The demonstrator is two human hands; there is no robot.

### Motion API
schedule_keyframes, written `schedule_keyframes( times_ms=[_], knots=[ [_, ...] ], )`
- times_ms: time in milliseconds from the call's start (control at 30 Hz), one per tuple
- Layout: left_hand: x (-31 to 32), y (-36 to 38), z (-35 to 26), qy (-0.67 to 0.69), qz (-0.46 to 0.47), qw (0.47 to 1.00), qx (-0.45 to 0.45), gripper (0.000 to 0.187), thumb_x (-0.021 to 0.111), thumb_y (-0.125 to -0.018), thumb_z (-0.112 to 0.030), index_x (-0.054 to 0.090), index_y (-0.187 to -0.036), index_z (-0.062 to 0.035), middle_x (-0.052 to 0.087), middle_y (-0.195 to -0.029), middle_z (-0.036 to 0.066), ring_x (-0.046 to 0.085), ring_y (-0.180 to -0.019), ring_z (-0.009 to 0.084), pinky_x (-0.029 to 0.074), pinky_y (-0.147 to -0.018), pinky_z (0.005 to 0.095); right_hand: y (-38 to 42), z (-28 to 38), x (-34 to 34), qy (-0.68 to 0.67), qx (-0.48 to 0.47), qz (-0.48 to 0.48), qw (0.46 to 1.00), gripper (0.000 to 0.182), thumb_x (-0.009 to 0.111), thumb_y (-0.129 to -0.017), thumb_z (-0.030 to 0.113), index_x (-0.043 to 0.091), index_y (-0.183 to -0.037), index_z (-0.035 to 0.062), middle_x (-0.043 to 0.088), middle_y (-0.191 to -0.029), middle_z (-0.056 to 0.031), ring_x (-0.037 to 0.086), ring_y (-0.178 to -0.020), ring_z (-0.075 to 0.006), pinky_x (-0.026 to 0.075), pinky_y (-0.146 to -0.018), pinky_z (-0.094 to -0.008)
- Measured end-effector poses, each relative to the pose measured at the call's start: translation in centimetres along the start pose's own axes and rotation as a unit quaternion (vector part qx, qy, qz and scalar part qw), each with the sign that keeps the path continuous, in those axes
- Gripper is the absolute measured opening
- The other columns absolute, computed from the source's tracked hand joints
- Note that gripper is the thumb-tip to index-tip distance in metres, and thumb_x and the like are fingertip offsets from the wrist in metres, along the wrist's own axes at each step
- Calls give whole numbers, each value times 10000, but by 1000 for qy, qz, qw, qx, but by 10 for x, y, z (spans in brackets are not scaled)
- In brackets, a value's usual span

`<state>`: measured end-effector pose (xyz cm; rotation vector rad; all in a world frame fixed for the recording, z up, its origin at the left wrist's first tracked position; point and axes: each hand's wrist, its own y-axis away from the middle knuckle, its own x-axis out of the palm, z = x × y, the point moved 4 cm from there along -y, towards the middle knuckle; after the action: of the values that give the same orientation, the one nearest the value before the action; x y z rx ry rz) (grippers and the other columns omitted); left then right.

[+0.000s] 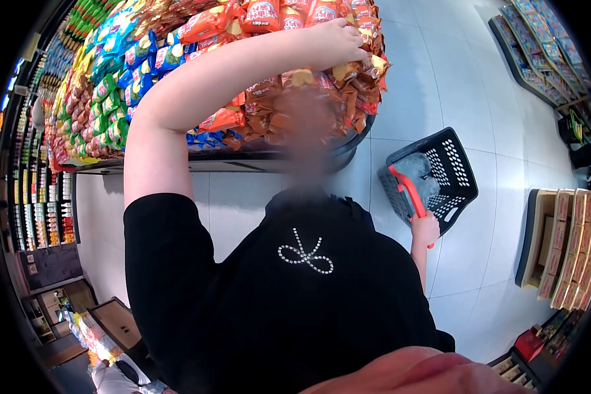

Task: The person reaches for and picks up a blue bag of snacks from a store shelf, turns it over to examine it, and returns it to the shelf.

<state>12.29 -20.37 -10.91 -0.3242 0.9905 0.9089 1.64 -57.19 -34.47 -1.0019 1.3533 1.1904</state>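
Note:
My left hand (337, 46) reaches across a big heap of bagged snacks (262, 98). It rests over orange and brown snack bags near the heap's right end, fingers lying on them; no bag is visibly lifted. My right hand (425, 228) is closed round the red handle (408, 189) of a black shopping basket (454, 161), which hangs tilted at my right side. Inside the basket is something of clear plastic (419, 174), its kind hard to make out.
Blue and green bags (138, 72) fill the heap's left part. Shelves of bottles (43, 190) stand at far left. At right are a shelf of packets (538, 52) and stacked boxes (565, 249). A person (115, 374) is at lower left. Pale floor tiles (469, 276) lie between.

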Motion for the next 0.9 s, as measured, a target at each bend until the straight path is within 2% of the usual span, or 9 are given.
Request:
schedule_keyframes(
  times_ms=[200,267,367,500,600,667,700,767,900],
  knots=[
    [-3,3,6,40,36,999,5,579,713,-569,-147,507,-1111,-159,512,-1027,33,467,-1040,176,370,-807,315,0,1,-2,0,-4,-21,1000,255,604,-650,338,616,-671,84,600,-619,-143,609,-612,-313,493,-558,-406],
    [-18,6,7,117,117,986,-6,608,708,-577,-143,463,-1133,-122,473,-1087,64,435,-1079,205,328,-874,354,0,1,-2,-2,-1,-24,1000,256,603,-652,340,614,-665,85,599,-614,-143,609,-607,-314,494,-555,-405],
    [-13,15,6,131,28,991,-7,569,694,-578,-113,471,-1101,-119,460,-1109,73,425,-1096,222,313,-901,382,0,-1,-1,-3,-8,-28,1000,252,600,-656,339,613,-656,87,601,-609,-136,610,-606,-311,493,-554,-405],
    [-12,19,2,194,74,978,-3,523,649,-599,-54,471,-1087,-119,460,-1117,73,424,-1095,251,337,-909,385,-1,0,1,-2,-4,-12,1000,259,593,-669,347,614,-676,90,604,-623,-133,611,-613,-310,493,-556,-404],
    [-16,20,-2,213,28,976,-34,699,736,-527,-103,456,-1167,-111,485,-1074,64,453,-1069,208,410,-837,340,-1,-1,1,1,2,2,1000,263,590,-675,356,616,-693,95,607,-635,-134,612,-622,-309,493,-559,-403],
    [-23,22,-6,272,27,961,-37,479,588,-628,2,471,-1082,-98,497,-1065,72,458,-1047,262,407,-869,340,-1,1,-1,3,2,9,1000,264,588,-678,361,617,-701,100,608,-641,-135,612,-627,-309,493,-561,-403],
    [-20,18,-7,272,27,961,-38,479,588,-628,2,471,-1082,-98,497,-1065,72,458,-1047,262,407,-869,340,0,2,-3,3,7,14,1000,264,588,-679,363,617,-703,102,608,-642,-134,612,-630,-309,493,-563,-403],
    [-25,4,-16,237,-39,971,9,430,589,-655,-39,475,-1069,-56,493,-1071,77,464,-1047,249,407,-864,342,0,2,-3,3,11,19,1000,264,587,-681,366,618,-704,104,608,-642,-133,613,-633,-309,493,-566,-404],
    [-37,-18,-40,192,-47,980,32,408,553,-730,-157,471,-1110,-34,432,-1201,115,418,-1121,243,410,-856,347,0,4,-4,5,10,19,1000,269,590,-678,368,622,-724,105,611,-647,-133,614,-641,-310,494,-575,-404]
  ],
)
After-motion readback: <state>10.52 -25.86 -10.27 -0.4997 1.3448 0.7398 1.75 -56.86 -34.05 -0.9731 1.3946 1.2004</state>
